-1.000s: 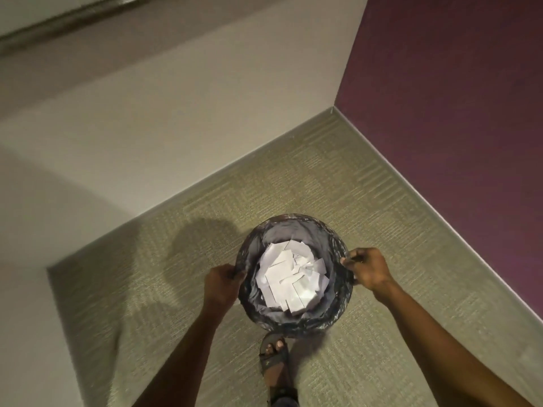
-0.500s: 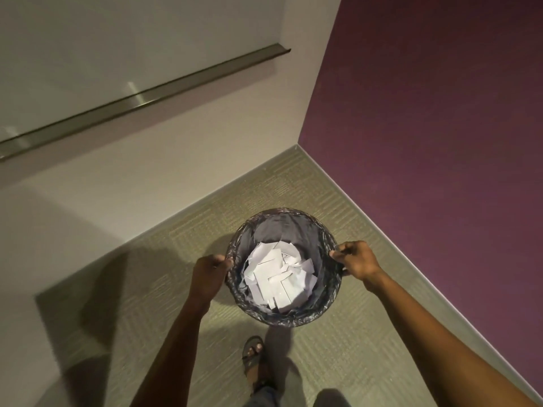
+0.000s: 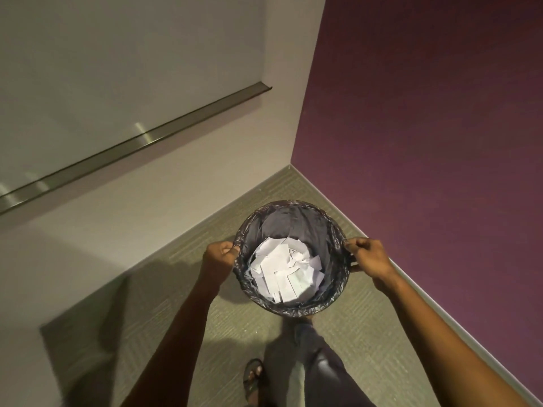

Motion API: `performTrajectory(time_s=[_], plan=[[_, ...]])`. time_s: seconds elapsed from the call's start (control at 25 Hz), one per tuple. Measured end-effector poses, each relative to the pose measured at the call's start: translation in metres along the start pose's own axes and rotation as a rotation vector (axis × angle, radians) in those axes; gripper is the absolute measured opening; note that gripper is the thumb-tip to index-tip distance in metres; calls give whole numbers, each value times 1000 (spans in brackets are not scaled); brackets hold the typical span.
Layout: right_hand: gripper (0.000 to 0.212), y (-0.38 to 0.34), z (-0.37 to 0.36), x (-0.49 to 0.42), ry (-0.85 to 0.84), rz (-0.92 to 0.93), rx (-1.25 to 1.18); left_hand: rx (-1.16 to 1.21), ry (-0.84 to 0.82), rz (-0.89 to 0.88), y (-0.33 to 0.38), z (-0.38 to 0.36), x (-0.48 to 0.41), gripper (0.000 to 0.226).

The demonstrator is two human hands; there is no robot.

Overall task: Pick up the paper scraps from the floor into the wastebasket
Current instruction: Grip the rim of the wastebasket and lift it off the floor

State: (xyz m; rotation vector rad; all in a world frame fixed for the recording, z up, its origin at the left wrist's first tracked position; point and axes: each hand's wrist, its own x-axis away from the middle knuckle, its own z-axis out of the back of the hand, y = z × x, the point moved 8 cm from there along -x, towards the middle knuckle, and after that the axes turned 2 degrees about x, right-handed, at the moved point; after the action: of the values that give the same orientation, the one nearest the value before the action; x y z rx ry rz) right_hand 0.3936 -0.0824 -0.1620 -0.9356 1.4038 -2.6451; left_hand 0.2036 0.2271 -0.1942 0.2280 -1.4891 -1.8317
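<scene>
Wastebasket [image 3: 293, 312] and its load look easy to carry. It is a small round bin with a dark plastic liner [image 3: 338, 286] folded over the rim, and the white paper scraps [image 3: 286, 267] lie in a loose heap at the bottom, well below the rim. Paper this thin weighs next to nothing, so the whole thing should be light. The scraps will flutter out if the bin tips, so keep it upright.

The 2 hands are apart, on opposite sides of the rim. The left hand [image 3: 219, 255] pinches the left edge, thumb on top. The right hand [image 3: 368, 255] is curled round the right edge. The liner is slick and crinkled and may slide under the fingers, so the firm rim beneath it is the better hold.

The bin appears to be off the carpeted floor [image 3: 176, 318], near the corner by the purple wall [image 3: 426, 113]. No scraps show on the visible floor.
</scene>
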Motion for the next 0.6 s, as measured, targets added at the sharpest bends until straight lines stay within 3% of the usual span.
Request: performTrajectory(time_s=[0.28, 0.44, 0.6], plan=[[25, 9, 36, -66, -5, -9, -60, -142, 11, 166, 14, -54, -59, 24], [22, 5, 52, -115, -34, -47, -66, -228, 57, 150, 40, -83, -85, 25], [17, 7, 57, -165, -75, -88, -57, -207, 2, 147, 52, -111, -127, 32]])
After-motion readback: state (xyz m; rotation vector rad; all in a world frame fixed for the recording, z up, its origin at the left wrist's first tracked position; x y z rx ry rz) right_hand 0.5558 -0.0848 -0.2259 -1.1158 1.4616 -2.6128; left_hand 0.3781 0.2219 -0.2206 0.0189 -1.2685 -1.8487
